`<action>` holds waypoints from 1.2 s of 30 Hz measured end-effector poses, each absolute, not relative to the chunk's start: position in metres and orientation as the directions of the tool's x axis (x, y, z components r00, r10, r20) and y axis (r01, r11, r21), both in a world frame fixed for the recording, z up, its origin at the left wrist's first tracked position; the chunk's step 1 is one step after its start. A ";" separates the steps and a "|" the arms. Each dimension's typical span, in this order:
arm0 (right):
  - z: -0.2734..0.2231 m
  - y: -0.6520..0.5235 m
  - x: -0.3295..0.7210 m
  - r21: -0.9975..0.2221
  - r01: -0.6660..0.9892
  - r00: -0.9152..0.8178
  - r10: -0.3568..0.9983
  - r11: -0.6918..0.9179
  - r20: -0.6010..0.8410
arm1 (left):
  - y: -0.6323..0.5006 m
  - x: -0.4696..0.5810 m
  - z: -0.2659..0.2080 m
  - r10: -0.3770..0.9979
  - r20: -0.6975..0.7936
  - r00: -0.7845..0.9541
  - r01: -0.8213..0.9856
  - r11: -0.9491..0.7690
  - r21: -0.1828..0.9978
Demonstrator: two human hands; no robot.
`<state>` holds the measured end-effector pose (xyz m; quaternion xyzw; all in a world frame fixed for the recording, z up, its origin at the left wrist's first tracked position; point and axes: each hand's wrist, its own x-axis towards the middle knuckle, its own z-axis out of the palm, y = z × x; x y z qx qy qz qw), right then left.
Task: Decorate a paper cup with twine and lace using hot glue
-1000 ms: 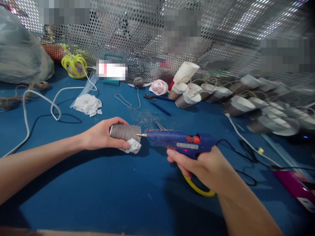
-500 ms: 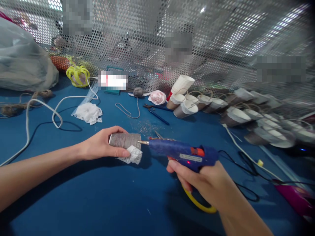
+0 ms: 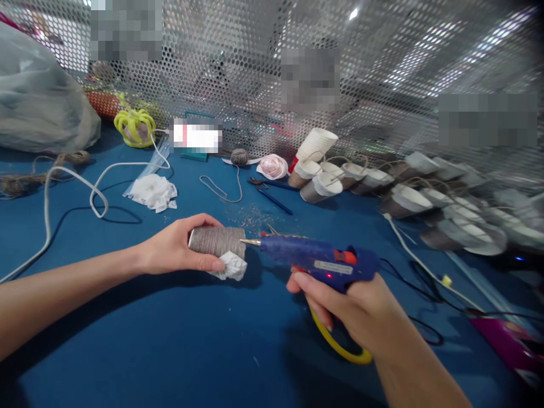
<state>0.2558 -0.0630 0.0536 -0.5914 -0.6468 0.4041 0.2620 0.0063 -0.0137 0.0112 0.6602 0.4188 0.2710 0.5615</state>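
Desk: in the head view, we see a blue desk [image 3: 199, 345] before a perforated metal screen [image 3: 246, 79].
Cup: our left hand [image 3: 178, 247] has its grip curled firmly round a string-wrapped cup [image 3: 219, 239], tipped on its side; we cannot tell whether it touches the desk.
Cloth: a crumpled white cloth [image 3: 233, 267] sits against the cup's near side, by our thumb.
Glue gun: our right hand's [image 3: 352, 303] grip is wrapped round a blue glue gun [image 3: 308, 255]; its nozzle [image 3: 251, 242] points at the cup's right end, contact unclear.
Gluing: we judge this to be the step in hand.
Nozzle work: the next move seems to call for a steady cup and fingers clear of the tip.
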 end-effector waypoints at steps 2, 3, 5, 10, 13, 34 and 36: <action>0.054 -0.063 0.257 -0.849 0.526 -0.186 0.967 -0.049 -0.172 | -0.014 0.006 0.012 0.863 -0.095 0.496 0.273 -0.051 0.961; 0.054 -0.063 0.257 -0.858 0.510 -0.201 0.960 -0.066 -0.193 | -0.014 0.006 0.012 0.866 -0.087 0.493 0.287 -0.067 0.956; 0.054 -0.062 0.258 -0.872 0.478 -0.221 0.947 -0.102 -0.232 | -0.015 0.006 0.013 0.868 -0.063 0.493 0.301 -0.102 0.948; 0.051 -0.056 0.260 -0.913 0.388 -0.232 0.945 -0.127 -0.230 | -0.018 0.005 0.014 0.885 0.005 0.466 0.344 -0.187 0.920; 0.050 -0.055 0.261 -0.929 0.356 -0.213 0.959 -0.103 -0.188 | -0.019 0.005 0.013 0.877 0.047 0.479 0.372 -0.251 0.894; 0.054 -0.060 0.265 -0.835 0.549 -0.203 0.965 -0.029 -0.167 | -0.018 0.003 0.009 0.875 0.070 0.479 0.378 -0.277 0.883; 0.054 -0.060 0.265 -0.834 0.551 -0.200 0.966 -0.026 -0.162 | -0.017 0.004 0.009 0.877 0.077 0.475 0.380 -0.284 0.880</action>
